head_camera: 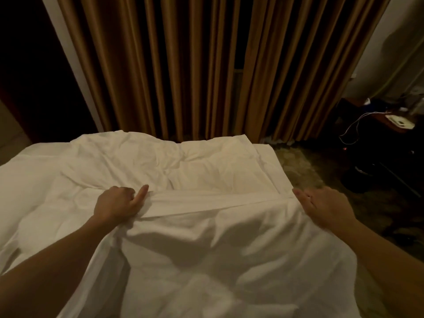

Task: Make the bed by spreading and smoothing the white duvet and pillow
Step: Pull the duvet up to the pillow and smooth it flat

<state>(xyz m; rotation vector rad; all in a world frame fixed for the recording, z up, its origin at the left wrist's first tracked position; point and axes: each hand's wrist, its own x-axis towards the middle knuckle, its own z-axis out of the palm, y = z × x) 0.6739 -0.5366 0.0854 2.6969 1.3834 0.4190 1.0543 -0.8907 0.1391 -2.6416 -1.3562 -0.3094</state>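
While left hand grips the duvet, its folded band runs left-right toward open right hand.

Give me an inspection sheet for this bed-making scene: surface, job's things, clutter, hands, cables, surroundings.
Surface: bed, covered in white linen.
Job's things: white duvet, creased, its folded band stretched between the hands; pillow not told apart.
Clutter: small items on the dark side table, too dim to identify.
Hands: left hand grips the duvet's fold; right hand lies with straight fingers at the duvet's edge.
Cables: white cable trailing off the side table.
Surroundings: brown curtains behind the bed; patterned carpet at right.
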